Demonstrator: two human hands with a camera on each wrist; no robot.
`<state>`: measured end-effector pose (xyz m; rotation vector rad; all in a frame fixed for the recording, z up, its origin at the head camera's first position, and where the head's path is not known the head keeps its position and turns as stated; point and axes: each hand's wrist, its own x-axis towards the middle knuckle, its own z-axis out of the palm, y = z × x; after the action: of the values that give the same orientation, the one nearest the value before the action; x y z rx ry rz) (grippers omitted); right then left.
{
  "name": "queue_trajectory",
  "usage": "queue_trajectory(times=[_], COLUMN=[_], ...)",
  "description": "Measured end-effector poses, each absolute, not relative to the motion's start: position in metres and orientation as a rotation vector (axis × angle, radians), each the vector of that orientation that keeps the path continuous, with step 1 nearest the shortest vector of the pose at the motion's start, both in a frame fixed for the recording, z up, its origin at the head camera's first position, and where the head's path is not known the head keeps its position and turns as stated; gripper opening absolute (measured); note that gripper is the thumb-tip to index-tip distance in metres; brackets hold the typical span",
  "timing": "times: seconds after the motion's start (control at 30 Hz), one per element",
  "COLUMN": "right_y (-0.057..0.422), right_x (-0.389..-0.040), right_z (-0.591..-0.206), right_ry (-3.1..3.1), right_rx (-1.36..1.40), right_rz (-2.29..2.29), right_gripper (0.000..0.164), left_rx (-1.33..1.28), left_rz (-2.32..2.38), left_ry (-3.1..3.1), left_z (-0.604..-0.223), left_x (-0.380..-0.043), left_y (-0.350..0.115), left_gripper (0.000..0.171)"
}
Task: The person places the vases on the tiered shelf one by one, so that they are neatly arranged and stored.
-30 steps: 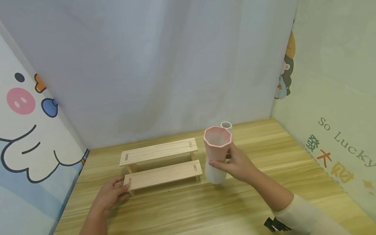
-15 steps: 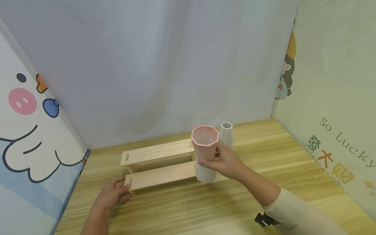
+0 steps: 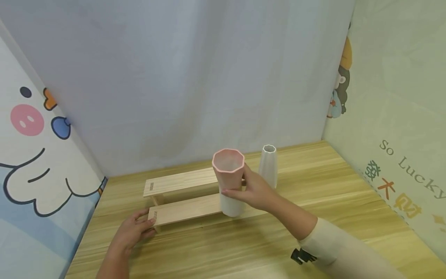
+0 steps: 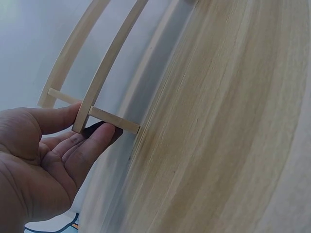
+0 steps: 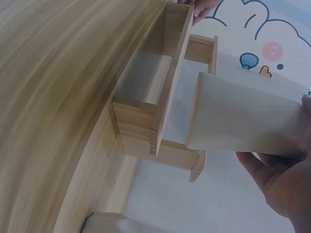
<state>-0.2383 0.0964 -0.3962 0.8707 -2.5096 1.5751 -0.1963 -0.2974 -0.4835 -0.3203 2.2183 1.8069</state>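
Observation:
A tall vase (image 3: 228,182) with a pink faceted upper part and a white lower part is upright in my right hand (image 3: 256,190). Thumb and fingers wrap its middle. In the head view it overlaps the right ends of a two-step wooden shelf (image 3: 188,209); the right wrist view shows the vase's base (image 5: 199,111) apart from the boards, close over them. My left hand (image 3: 134,228) pinches the left end of the lower board (image 4: 104,73), thumb on top and fingers underneath.
A narrower white ribbed vase (image 3: 268,168) stands on the wood-grain table (image 3: 313,186), behind my right hand. A grey-white curtain (image 3: 209,85) closes off the back. Printed panels rise at left (image 3: 28,155) and right (image 3: 390,116).
My right hand has carried the pink-and-white vase leftward, over the shelf's right end in the head view, uncovering the white vase. The left hand stays on the shelf.

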Motion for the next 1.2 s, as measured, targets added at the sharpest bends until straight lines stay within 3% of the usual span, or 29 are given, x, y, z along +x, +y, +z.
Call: queue_trajectory(times=[1.2], right_y=[0.038], right_x=[-0.25], right_z=[-0.4], right_ry=[-2.594], right_rx=[0.897], right_rz=[1.623], right_gripper=[0.075], left_rx=[-0.299], left_rz=[1.818], left_ry=[2.231], left_z=[-0.486], left_x=[-0.198], left_y=[-0.298], left_gripper=[0.073])
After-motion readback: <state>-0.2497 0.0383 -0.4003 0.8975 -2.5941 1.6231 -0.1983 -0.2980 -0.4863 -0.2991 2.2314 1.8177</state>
